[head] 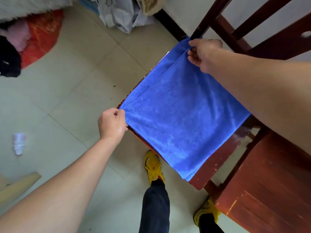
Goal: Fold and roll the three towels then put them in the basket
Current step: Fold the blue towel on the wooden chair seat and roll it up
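A blue towel [181, 115] lies folded over on the seat of a red-brown wooden chair [217, 163], its upper layer set slightly back from the layer beneath along the left edge. My left hand [111, 123] pinches the towel's near left corner. My right hand [204, 54] pinches the far corner by the chair's backrest. The towel is stretched flat between the two hands. No other towel and no basket can be seen.
A second red-brown wooden seat [269, 190] stands at the lower right. My feet in yellow shoes [154, 165] stand on the tiled floor. A red bundle [40, 36], grey bags [121, 14], a crushed white bottle [18, 143] and a pale wooden piece [18, 185] lie on the floor.
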A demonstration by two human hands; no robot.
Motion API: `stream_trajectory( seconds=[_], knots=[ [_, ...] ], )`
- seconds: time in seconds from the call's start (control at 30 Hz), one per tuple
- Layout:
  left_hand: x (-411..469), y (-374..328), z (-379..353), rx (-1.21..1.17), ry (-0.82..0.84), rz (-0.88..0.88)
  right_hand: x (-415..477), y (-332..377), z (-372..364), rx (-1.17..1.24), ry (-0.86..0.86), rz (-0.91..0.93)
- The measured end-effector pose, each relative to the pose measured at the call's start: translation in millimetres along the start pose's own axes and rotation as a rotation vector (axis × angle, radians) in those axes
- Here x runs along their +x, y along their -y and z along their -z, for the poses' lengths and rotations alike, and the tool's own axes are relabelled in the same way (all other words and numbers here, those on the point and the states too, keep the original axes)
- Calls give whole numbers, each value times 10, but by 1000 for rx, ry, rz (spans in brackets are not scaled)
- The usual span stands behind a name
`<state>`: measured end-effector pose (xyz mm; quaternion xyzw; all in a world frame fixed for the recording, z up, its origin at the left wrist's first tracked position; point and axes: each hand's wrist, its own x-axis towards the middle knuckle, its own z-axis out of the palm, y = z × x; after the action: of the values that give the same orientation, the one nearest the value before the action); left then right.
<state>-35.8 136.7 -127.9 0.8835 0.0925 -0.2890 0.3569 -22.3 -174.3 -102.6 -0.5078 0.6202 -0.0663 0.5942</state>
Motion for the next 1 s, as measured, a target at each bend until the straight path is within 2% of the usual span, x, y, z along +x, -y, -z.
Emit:
stream_trajectory(
  seconds=[0.23, 0.3, 0.37, 0.4, 0.47, 0.53, 0.6, 0.7, 0.83, 0.9, 1.0],
  knots=[
    [60, -11, 41, 5, 33, 63, 35, -42, -17, -73, 131, -1],
    [46, -31, 72, 88, -4, 41, -6, -65, 123, -92, 82, 18],
    [-3, -97, 77, 187, -55, -29, -56, -165, 391, -151, -45, 67],
    [-33, -130, 71, 207, -73, -57, -83, -261, 562, -231, -121, 113],
    [-137, -193, 24, 195, -89, -60, -144, -490, 996, -537, -223, 230],
    [-297, -216, -64, 147, -121, -2, -202, -723, 1453, -852, -211, 268],
    [-532, -179, -175, 99, -134, 92, -240, -897, 1802, -969, -169, 230],
    [-1023, -39, -429, 76, 4, 256, -252, -1026, 2100, -939, -151, 229],
    [-1694, 150, -785, -62, 394, 481, -248, -1082, 2256, -903, -115, 260],
    [-1903, 208, -918, -82, 429, 516, -267, -1107, 2318, -858, -110, 298],
    [-2028, 245, -1029, -128, 324, 536, -362, -1140, 2404, -835, -90, 394]
  ],
)
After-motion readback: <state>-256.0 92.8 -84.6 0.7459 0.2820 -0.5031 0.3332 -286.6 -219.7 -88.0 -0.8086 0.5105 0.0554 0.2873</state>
